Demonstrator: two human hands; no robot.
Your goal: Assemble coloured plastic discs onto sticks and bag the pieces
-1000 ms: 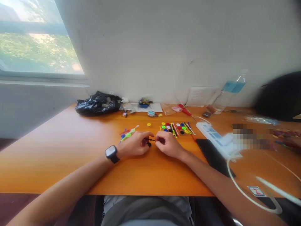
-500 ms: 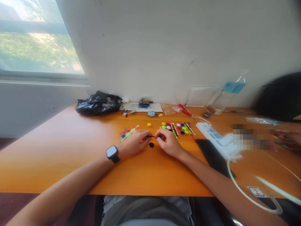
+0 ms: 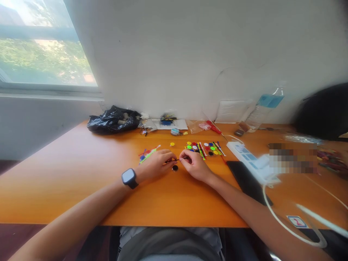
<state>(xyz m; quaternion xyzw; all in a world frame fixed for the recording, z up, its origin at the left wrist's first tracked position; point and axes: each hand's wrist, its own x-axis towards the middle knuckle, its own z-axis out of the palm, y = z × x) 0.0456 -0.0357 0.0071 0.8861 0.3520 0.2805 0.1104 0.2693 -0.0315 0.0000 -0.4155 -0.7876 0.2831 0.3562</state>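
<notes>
Between my two hands runs a thin black stick [image 3: 176,160], pinched at both ends. My left hand [image 3: 159,161], with a watch on its wrist, is closed on the left end. The fingertips of my right hand [image 3: 194,164] grip the right end. Just below the stick a small black disc [image 3: 175,168] lies on the table. A yellow disc [image 3: 172,144] sits farther back. Beyond my right hand are several coloured discs [image 3: 189,147] and thin plastic sticks [image 3: 201,150]. Partly hidden behind my left hand lies a small heap of coloured sticks [image 3: 145,156].
A black plastic bag [image 3: 112,121] lies at the back left. A round tin [image 3: 175,131] and a red-handled screwdriver [image 3: 214,127] lie near the wall. To the right are a white power strip [image 3: 244,157], a black phone-like slab [image 3: 247,183], a cable and a clear bottle [image 3: 257,116].
More of the black stick now shows between my fingers, and its angle has shifted slightly. Both hands stay in nearly the same place. At the far right, another person's hand has left the view.
</notes>
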